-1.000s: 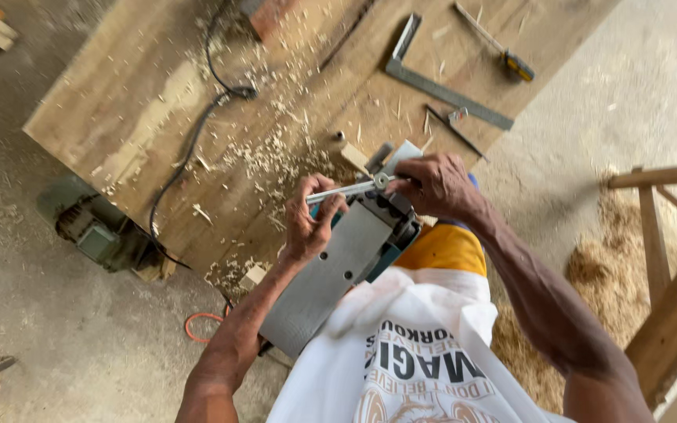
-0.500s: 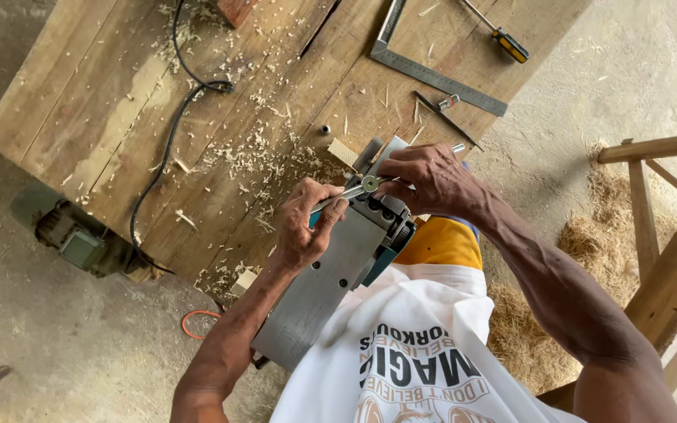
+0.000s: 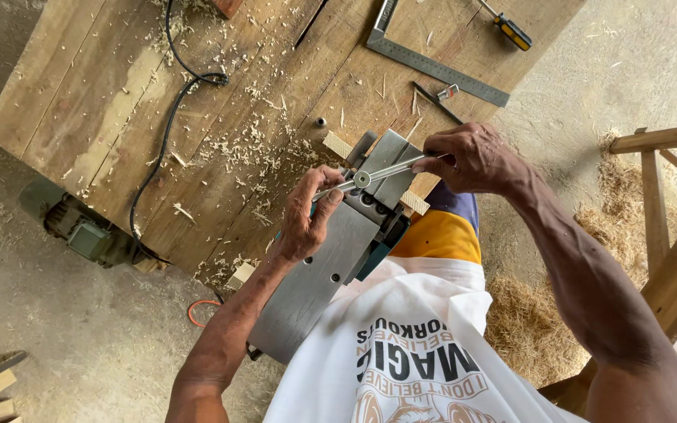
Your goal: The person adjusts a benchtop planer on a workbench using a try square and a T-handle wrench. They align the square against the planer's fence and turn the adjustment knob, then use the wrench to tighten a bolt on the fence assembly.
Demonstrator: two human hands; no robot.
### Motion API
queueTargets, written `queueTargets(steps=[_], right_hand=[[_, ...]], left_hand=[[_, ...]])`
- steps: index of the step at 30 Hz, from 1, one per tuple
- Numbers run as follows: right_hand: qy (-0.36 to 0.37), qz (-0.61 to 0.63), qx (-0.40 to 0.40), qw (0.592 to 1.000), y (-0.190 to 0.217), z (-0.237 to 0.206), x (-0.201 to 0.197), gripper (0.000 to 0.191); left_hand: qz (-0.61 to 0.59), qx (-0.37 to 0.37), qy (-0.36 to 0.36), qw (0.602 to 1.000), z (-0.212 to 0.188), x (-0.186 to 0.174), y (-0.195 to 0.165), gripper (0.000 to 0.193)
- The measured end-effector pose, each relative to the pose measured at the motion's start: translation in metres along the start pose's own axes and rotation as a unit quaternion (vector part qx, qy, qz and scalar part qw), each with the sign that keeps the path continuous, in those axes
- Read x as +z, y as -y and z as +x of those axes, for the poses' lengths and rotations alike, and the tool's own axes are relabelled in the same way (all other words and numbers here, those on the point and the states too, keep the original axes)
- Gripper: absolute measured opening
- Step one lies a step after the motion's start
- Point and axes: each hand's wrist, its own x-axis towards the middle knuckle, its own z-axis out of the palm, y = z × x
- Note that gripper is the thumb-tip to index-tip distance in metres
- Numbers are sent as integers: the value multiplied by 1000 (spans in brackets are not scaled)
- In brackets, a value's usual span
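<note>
Steel wrench (image 3: pixel 370 177) clamped in both grips, left hand (image 3: pixel 305 215) and right hand (image 3: pixel 468 159), over upturned planer (image 3: pixel 331 266)

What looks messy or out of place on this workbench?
Wood shavings lie scattered across the wooden workbench. The electric planer rests upside down against the person, half off the bench edge. Nothing looks broken.

No packages, labels, signs, screens in view. Only printing: dark lettering on white shirt (image 3: pixel 417 352), bottom centre.
</note>
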Motion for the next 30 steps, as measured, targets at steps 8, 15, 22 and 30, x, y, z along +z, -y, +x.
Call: queueTargets(steps=[8, 15, 22, 30], right_hand=[[-128, -67, 62, 988, 21, -12, 22, 53], [-163, -51, 70, 983, 38, -14, 21, 47], [-188, -64, 71, 978, 34, -24, 35, 46], [-281, -103, 222, 928, 98, -29, 89, 34]], left_hand=[[-17, 2, -19, 1000, -8, 9, 16, 13], [-10, -7, -27, 1000, -6, 8, 17, 15], [-2, -25, -38, 999, -9, 7, 25, 17], [-2, -17, -145, 989, 29, 24, 30, 17]])
